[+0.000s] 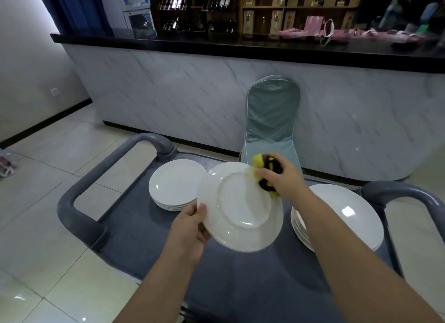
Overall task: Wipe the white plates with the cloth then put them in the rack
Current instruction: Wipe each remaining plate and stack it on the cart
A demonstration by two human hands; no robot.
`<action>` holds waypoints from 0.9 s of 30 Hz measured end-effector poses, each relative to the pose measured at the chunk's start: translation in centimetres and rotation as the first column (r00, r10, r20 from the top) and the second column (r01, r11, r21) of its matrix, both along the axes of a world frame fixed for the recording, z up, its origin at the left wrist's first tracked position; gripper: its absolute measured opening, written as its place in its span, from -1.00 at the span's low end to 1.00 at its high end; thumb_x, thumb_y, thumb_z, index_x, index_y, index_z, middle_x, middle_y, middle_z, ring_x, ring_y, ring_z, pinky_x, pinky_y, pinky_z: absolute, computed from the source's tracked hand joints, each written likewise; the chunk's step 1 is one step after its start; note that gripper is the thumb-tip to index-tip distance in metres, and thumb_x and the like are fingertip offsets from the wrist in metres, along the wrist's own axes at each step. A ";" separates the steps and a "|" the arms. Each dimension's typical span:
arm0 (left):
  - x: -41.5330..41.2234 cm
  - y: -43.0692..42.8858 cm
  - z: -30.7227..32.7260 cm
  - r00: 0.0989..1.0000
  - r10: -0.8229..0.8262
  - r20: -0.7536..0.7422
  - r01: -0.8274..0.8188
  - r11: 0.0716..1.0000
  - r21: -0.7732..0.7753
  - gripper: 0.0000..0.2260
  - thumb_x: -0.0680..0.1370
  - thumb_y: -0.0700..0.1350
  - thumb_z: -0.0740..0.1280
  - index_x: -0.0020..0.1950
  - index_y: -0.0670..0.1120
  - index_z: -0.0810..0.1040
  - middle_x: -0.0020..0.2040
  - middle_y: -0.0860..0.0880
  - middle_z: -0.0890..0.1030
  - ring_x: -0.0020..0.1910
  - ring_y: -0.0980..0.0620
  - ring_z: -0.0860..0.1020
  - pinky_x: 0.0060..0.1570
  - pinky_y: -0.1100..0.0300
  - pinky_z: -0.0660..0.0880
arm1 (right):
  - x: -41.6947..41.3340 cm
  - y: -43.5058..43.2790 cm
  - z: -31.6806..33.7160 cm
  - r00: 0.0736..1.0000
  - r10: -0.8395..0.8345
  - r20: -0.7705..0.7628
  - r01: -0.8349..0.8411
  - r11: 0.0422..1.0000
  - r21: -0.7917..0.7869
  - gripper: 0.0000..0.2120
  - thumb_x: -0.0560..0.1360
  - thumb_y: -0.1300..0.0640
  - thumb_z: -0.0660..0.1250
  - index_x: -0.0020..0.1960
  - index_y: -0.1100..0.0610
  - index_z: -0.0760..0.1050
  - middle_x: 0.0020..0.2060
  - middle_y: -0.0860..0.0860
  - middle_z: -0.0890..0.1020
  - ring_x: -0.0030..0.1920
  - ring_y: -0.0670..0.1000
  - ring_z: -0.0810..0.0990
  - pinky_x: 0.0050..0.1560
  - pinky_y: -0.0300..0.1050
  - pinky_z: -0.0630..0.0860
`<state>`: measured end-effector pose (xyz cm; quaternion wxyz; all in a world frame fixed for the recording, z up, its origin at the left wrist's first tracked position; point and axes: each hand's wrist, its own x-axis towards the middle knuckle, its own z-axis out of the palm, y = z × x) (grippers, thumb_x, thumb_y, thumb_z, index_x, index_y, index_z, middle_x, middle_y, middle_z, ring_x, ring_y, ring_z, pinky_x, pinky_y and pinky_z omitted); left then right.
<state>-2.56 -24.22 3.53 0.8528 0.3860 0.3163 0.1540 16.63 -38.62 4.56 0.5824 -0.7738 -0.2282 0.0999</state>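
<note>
My left hand (pixel 190 228) grips the lower left rim of a white plate (pixel 238 209), held tilted above the cart with its underside and foot ring toward me. My right hand (pixel 281 178) holds a bunched yellow and black cloth (pixel 266 171) and presses it against the plate's upper right rim. A stack of white plates (pixel 175 184) sits on the cart at the back left. Another stack of larger white plates (pixel 346 216) sits at the right, partly hidden by my right forearm.
The plates rest on a grey cart (pixel 144 226) with thick rounded handles at the left (pixel 81 202) and right (pixel 404 190). A chair with a pale green cover (pixel 272 120) stands behind the cart against a marble-fronted bar counter (pixel 192 93). Tiled floor lies all around.
</note>
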 end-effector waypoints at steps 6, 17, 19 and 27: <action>3.8 0.0 -0.1 0.979 0.188 -0.080 -0.203 0.936 -0.288 -0.84 0.66 -0.24 0.16 0.10 -0.16 0.53 0.05 -0.10 0.62 -0.15 -0.02 0.63 -0.32 0.08 0.61 | -8.2 -1.3 -4.2 0.891 0.067 0.449 -0.033 0.996 -0.084 -0.59 0.34 0.11 0.46 0.17 -0.05 0.52 0.06 -0.10 0.56 0.01 0.00 0.54 0.07 -0.10 0.45; 4.4 -1.7 -1.2 0.999 0.052 0.004 -0.049 0.964 -0.261 -0.84 0.66 -0.23 0.15 0.10 -0.14 0.52 -0.19 -0.10 0.71 -0.25 0.00 0.69 -0.29 0.10 0.63 | -8.2 -2.2 -3.4 0.907 0.028 0.420 0.041 0.987 -0.156 -0.49 0.36 0.17 0.52 0.29 0.10 0.52 0.22 -0.05 0.51 0.21 0.09 0.47 0.30 -0.13 0.32; 4.6 -2.2 -1.0 1.000 0.000 -0.003 -0.001 0.970 -0.242 -0.84 0.64 -0.23 0.18 0.13 -0.14 0.53 -0.16 -0.14 0.69 -0.21 -0.04 0.65 -0.19 0.09 0.61 | -9.7 -0.3 -2.8 0.798 0.222 0.561 -0.081 0.961 -0.265 -0.49 0.37 0.06 0.47 0.30 0.08 0.52 0.27 -0.01 0.51 0.18 0.09 0.48 0.26 -0.09 0.33; 1.9 -0.3 0.5 0.988 -0.098 0.119 0.103 0.994 -0.034 -0.88 0.63 -0.23 0.19 0.04 -0.17 0.52 -0.11 -0.06 0.71 -0.17 0.04 0.69 -0.29 0.18 0.62 | -5.9 -5.7 -4.2 0.944 -0.077 0.321 0.057 0.996 0.071 -0.51 0.35 0.18 0.49 0.22 -0.09 0.50 0.13 -0.19 0.54 0.15 -0.11 0.49 0.21 -0.25 0.40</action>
